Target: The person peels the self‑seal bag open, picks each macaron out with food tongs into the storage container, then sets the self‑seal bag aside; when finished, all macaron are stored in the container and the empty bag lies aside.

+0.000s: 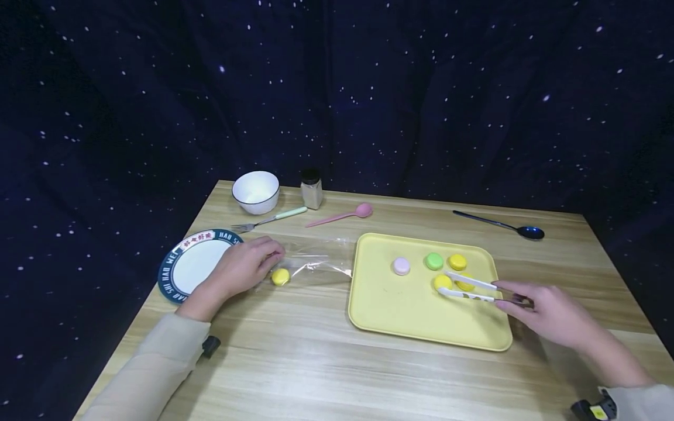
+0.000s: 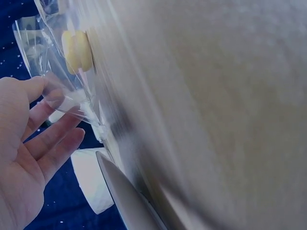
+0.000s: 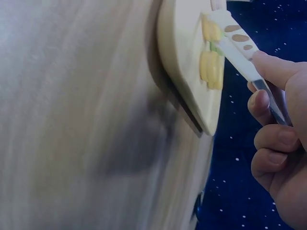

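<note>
My left hand (image 1: 244, 263) pinches the edge of a clear plastic bag (image 1: 322, 262) between thumb and index finger; the other fingers are loosely spread in the left wrist view. Inside the bag lies a yellow macaron (image 1: 281, 276). With the right hand (image 1: 560, 314) I hold white-tipped tongs (image 1: 468, 296) over a yellow tray (image 1: 389, 318). Their tips stand apart, on either side of a yellow macaron (image 1: 443, 282); whether they touch it I cannot tell. Another yellow macaron (image 1: 466, 286) sits partly behind the tongs. A third yellow (image 1: 457, 261), a green (image 1: 434, 261) and a lilac macaron (image 1: 401, 266) are also on the tray.
A blue-rimmed plate (image 1: 200, 266) lies beside the left forearm. Behind stand a white bowl (image 1: 256, 193) and a black-capped jar (image 1: 312, 190). Nearby are a fork (image 1: 271, 219) and a pink spoon (image 1: 342, 216). A dark spoon (image 1: 495, 223) lies at the back right.
</note>
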A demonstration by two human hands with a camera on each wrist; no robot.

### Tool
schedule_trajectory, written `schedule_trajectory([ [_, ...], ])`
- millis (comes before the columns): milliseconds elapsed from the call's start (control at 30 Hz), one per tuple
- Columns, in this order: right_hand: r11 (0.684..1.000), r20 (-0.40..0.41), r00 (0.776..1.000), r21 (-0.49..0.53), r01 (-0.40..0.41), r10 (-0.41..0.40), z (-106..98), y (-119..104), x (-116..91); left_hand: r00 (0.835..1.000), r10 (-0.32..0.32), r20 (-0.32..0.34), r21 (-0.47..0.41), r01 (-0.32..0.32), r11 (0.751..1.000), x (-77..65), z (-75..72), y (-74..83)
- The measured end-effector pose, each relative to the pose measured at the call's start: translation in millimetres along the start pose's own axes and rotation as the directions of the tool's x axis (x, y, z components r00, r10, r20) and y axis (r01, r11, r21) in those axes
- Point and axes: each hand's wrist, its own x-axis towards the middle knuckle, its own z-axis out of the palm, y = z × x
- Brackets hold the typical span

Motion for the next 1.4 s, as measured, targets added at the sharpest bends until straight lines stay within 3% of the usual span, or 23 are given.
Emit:
schedule_trajectory([
  [300,0.999,0.023,1.0,0.048,0.012,-0.014,-23,1,1,1.0,-0.006,-0.002,0.008,0.006,1.0,0.8,-2.8,0.9],
  [567,0.997,-0.057,0.997,0.049,0.053,-0.051,-27,-10,20,1.0,0.0,-0.012,0.002,0.0,1.0,-1.0,-2.4,-0.3],
  [800,0.988,-0.114,0.982,0.026,0.152,-0.148,-3,-39,59,1.0,0.004,-0.023,0.004,-0.004,1.0,-0.8,-0.2,-1.3],
  [1033,0.946,-0.177,0.931,-0.009,0.323,-0.32,29,-76,105,1.0,0.009,-0.03,-0.004,-0.009,1.0,-1.2,-0.5,-0.9],
  [1267,0.949,-0.088,0.949,0.06,0.309,-0.303,54,-106,135,1.0,0.017,-0.026,-0.013,-0.018,1.0,-2.7,-2.5,-2.0],
  [1400,0.944,-0.047,0.946,0.076,0.322,-0.32,69,-119,150,1.0,0.018,-0.013,-0.018,-0.018,1.0,-4.5,-3.3,-3.3],
])
